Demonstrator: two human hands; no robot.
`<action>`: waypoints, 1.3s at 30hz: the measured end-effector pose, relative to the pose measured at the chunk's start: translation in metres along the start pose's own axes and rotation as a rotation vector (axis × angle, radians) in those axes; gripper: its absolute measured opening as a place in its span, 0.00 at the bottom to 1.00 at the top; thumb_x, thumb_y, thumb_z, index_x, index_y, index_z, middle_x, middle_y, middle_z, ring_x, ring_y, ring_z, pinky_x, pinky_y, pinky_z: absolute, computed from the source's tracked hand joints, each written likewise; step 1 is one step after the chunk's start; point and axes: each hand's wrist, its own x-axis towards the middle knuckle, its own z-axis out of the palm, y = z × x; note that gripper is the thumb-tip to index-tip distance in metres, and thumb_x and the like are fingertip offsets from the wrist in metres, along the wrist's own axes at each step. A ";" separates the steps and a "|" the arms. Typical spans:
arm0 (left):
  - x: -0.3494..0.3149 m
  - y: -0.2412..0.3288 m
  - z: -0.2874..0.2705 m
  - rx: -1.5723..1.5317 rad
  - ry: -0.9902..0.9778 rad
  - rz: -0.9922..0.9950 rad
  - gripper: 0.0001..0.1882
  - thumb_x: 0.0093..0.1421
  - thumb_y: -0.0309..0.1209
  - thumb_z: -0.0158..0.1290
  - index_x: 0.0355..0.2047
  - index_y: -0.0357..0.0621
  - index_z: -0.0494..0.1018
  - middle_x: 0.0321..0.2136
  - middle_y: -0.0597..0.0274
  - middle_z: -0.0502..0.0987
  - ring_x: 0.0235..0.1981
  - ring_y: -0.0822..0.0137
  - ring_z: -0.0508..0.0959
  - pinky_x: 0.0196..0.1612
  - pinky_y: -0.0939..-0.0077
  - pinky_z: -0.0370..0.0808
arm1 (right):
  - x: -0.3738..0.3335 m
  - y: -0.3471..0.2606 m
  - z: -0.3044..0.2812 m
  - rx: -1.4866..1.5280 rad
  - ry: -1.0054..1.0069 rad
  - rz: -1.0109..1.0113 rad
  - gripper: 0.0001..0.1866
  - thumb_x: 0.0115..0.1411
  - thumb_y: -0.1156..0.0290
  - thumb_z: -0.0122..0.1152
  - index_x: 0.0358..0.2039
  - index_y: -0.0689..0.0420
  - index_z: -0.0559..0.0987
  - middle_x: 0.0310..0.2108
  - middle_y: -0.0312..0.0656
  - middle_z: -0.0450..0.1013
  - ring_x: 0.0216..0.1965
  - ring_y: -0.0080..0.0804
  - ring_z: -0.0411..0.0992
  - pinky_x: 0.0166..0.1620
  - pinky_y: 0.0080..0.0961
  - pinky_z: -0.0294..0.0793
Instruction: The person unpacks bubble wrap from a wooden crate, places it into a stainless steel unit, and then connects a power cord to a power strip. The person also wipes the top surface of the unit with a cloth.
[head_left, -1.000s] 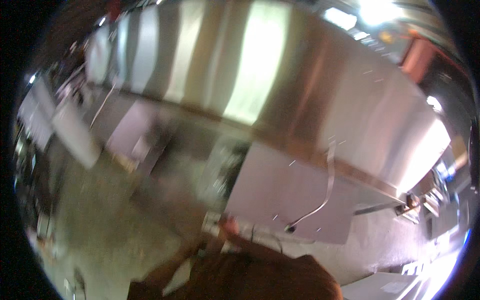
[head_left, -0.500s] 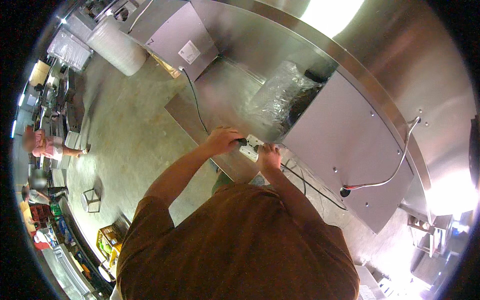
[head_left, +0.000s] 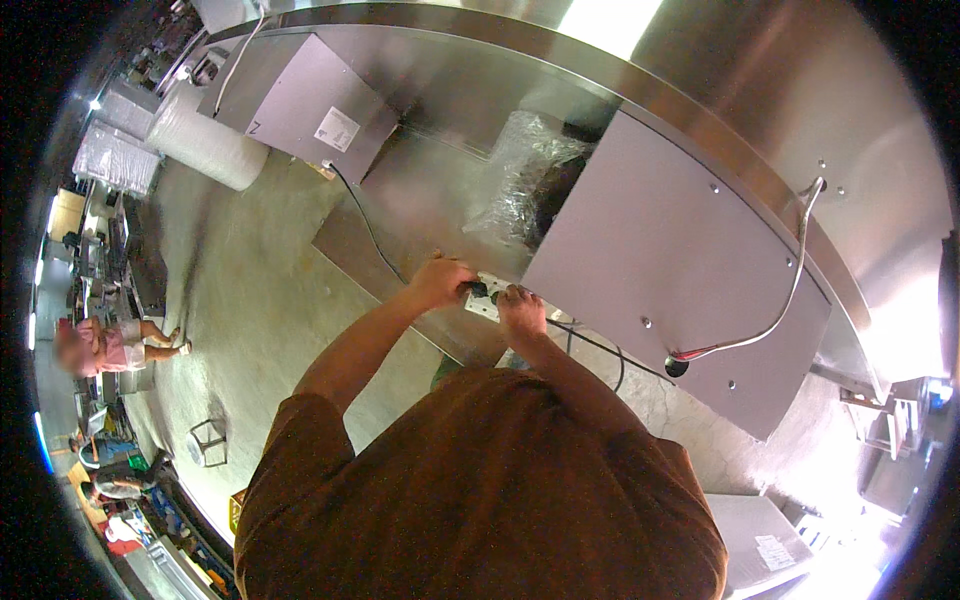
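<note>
A white power strip [head_left: 482,308] lies on the brown metal base panel in front of me, between my two hands. My left hand [head_left: 440,281] is closed round a black plug [head_left: 476,289] at the strip's left side. A black cord [head_left: 372,235] runs from the left grey box down toward that hand. My right hand [head_left: 522,314] is closed at the strip's right side on another black plug, mostly hidden by its fingers. Another black cord [head_left: 600,349] trails from beneath this hand to the right. Whether either plug is fully seated in a socket I cannot tell.
Two grey metal boxes, left [head_left: 325,110] and right [head_left: 670,270], flank a recess holding a plastic-wrapped bundle [head_left: 525,175]. A steel rim [head_left: 640,80] curves above. A white cable [head_left: 795,290] hangs at the right box. A stool [head_left: 208,443] and people stand far left.
My view has swung, so the boxes and strip sit farther left. Both hands stay at the strip, gripping; the plugs have drawn close together over it.
</note>
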 end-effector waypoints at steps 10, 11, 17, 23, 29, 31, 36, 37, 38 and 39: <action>0.018 -0.029 0.004 -0.142 -0.097 -0.116 0.11 0.54 0.36 0.56 0.38 0.56 0.81 0.30 0.53 0.80 0.33 0.48 0.80 0.39 0.53 0.74 | 0.004 0.006 0.003 -0.050 -0.111 -0.001 0.09 0.53 0.70 0.55 0.34 0.58 0.78 0.41 0.47 0.75 0.45 0.49 0.75 0.46 0.46 0.74; 0.019 -0.027 0.001 -0.094 -0.070 -0.075 0.09 0.53 0.35 0.56 0.34 0.53 0.81 0.28 0.51 0.80 0.30 0.45 0.79 0.35 0.53 0.76 | 0.004 0.007 0.003 -0.002 -0.133 0.009 0.09 0.53 0.71 0.55 0.34 0.58 0.78 0.41 0.48 0.75 0.45 0.49 0.75 0.47 0.46 0.74; 0.009 -0.009 -0.014 0.194 -0.174 -0.018 0.10 0.54 0.37 0.56 0.37 0.62 0.80 0.34 0.68 0.79 0.46 0.60 0.77 0.51 0.46 0.67 | 0.005 0.007 0.006 0.109 -0.169 0.099 0.10 0.56 0.72 0.53 0.37 0.60 0.78 0.42 0.50 0.75 0.45 0.49 0.75 0.46 0.45 0.75; -0.003 -0.007 0.011 0.435 -0.010 0.164 0.07 0.50 0.37 0.57 0.32 0.60 0.79 0.32 0.69 0.77 0.42 0.63 0.77 0.48 0.51 0.67 | -0.001 0.008 0.014 0.013 -0.125 -0.026 0.12 0.56 0.72 0.54 0.40 0.58 0.77 0.42 0.48 0.75 0.45 0.48 0.74 0.46 0.45 0.75; -0.002 -0.004 0.045 0.439 0.105 0.113 0.05 0.46 0.36 0.55 0.20 0.52 0.77 0.21 0.61 0.78 0.23 0.60 0.76 0.36 0.54 0.71 | 0.000 0.006 -0.010 0.055 -0.358 -0.032 0.14 0.57 0.66 0.54 0.43 0.50 0.79 0.46 0.43 0.74 0.49 0.44 0.72 0.48 0.42 0.74; -0.002 -0.003 0.050 0.282 0.042 0.007 0.04 0.45 0.36 0.55 0.19 0.54 0.77 0.21 0.61 0.77 0.26 0.59 0.78 0.36 0.55 0.71 | 0.003 0.007 -0.017 -0.096 -0.337 -0.091 0.14 0.60 0.63 0.51 0.43 0.50 0.80 0.49 0.43 0.74 0.47 0.47 0.74 0.47 0.42 0.76; 0.001 0.004 0.049 0.390 0.206 0.116 0.06 0.46 0.38 0.56 0.18 0.52 0.77 0.21 0.60 0.76 0.30 0.61 0.79 0.39 0.56 0.69 | 0.010 0.013 -0.008 -0.068 -0.162 -0.140 0.12 0.52 0.64 0.57 0.37 0.52 0.80 0.43 0.42 0.73 0.50 0.45 0.69 0.51 0.44 0.69; 0.001 0.006 0.048 0.396 0.258 0.148 0.07 0.47 0.38 0.55 0.18 0.52 0.77 0.21 0.59 0.77 0.31 0.60 0.79 0.40 0.56 0.69 | 0.011 0.013 -0.004 -0.101 -0.172 -0.127 0.12 0.52 0.64 0.57 0.36 0.52 0.79 0.42 0.42 0.73 0.49 0.44 0.69 0.50 0.43 0.70; 0.001 0.007 0.048 0.427 0.279 0.151 0.07 0.47 0.37 0.55 0.18 0.52 0.77 0.21 0.59 0.77 0.32 0.60 0.78 0.40 0.56 0.69 | 0.013 0.014 0.001 -0.092 -0.229 -0.120 0.12 0.52 0.64 0.58 0.36 0.52 0.80 0.42 0.42 0.73 0.50 0.43 0.69 0.51 0.43 0.69; 0.001 0.008 0.047 0.426 0.258 0.209 0.07 0.48 0.37 0.55 0.19 0.52 0.77 0.22 0.58 0.77 0.33 0.60 0.78 0.41 0.56 0.69 | 0.013 0.016 0.005 -0.102 -0.251 -0.097 0.12 0.52 0.63 0.58 0.36 0.52 0.80 0.43 0.41 0.73 0.50 0.43 0.69 0.51 0.43 0.69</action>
